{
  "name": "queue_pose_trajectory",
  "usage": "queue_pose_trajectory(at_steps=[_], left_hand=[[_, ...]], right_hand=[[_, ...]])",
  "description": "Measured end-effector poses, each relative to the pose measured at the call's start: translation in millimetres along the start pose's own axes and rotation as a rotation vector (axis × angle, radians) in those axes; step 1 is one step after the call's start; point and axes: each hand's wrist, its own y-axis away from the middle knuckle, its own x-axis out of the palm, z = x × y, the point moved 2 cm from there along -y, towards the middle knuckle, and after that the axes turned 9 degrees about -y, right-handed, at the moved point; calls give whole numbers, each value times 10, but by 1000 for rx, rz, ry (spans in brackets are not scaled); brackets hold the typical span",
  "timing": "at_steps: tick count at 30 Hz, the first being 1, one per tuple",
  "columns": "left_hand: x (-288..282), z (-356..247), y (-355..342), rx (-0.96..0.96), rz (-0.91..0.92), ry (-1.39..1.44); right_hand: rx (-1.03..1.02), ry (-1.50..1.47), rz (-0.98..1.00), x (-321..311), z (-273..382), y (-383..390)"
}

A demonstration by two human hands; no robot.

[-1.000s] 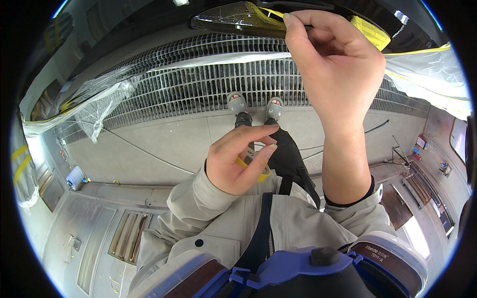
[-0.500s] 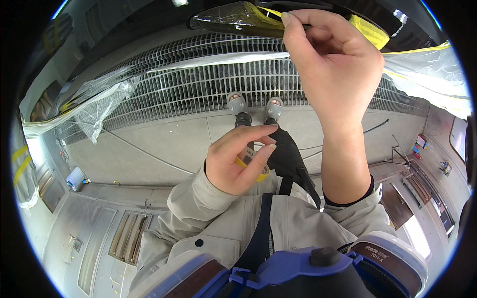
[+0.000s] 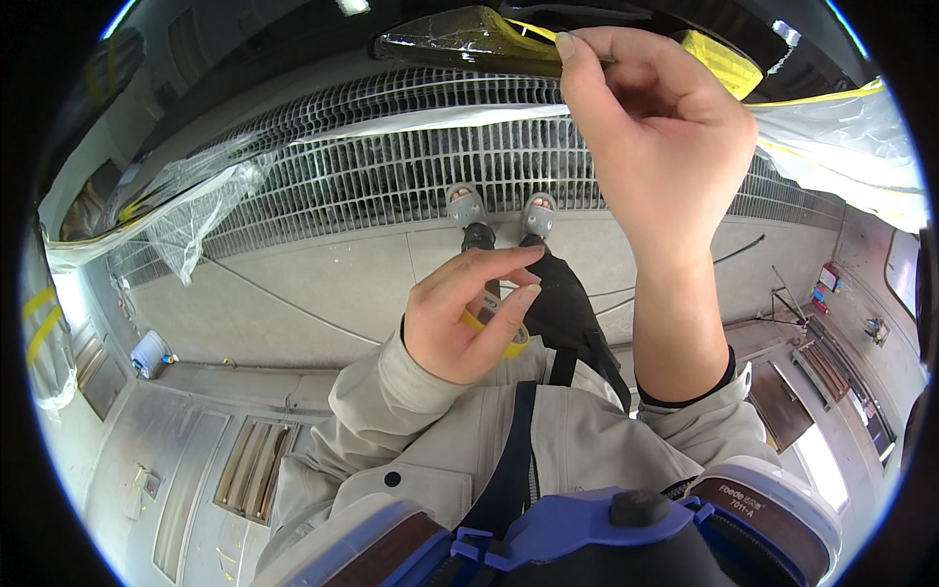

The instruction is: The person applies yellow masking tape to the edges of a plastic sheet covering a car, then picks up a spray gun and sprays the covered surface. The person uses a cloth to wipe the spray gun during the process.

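My right hand (image 3: 660, 147) is at a dark glossy lamp-like insert (image 3: 440, 39) on a black body panel (image 3: 313, 54). Its thumb and index finger pinch a thin strip of yellow masking tape (image 3: 533, 29) along the insert's upper edge. A wider piece of yellow tape (image 3: 729, 68) lies just right of my knuckles. Lower and centred, my left hand (image 3: 460, 318) is curled round a roll of yellow tape (image 3: 514, 342), its fingertips raised over it and the roll partly hidden by the hand.
Translucent masking film (image 3: 827, 147) hangs at both sides of the panel. Below are a metal floor grate (image 3: 372, 166), my feet in grey sandals and a hose (image 3: 293, 303) along the concrete. A small white container (image 3: 149, 352) stands at left, slatted wall panels (image 3: 252, 470) behind.
My right hand has shifted very slightly downward at the insert, still pinching the tape. My left hand and the roll are practically unmoved.
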Motion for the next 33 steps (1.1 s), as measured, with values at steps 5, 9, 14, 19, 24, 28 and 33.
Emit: queue_pose_trajectory(at_steps=[5, 9, 14, 19, 24, 28, 33], left_hand=[[14, -11, -5, -10, 5, -10], [64, 47, 27, -31, 34, 13], [284, 479, 151, -134, 52, -18], [454, 1473, 552, -432, 232, -372], [635, 2436, 1263, -570, 229, -569], [845, 2880, 1666, -720, 176, -616], [1268, 2939, 1778, -758, 151, -590]], right_hand=[[-186, 10, 56, -45, 1, 79], [-233, -2, 75, -85, -40, 242], [-13, -194, 327, -194, -235, 639], [327, -183, 494, -270, -756, 1245], [447, 50, 593, -631, -1582, 1895], [549, 468, 767, -1016, -2297, 2184], [716, 560, 710, -1642, -2912, 2418]])
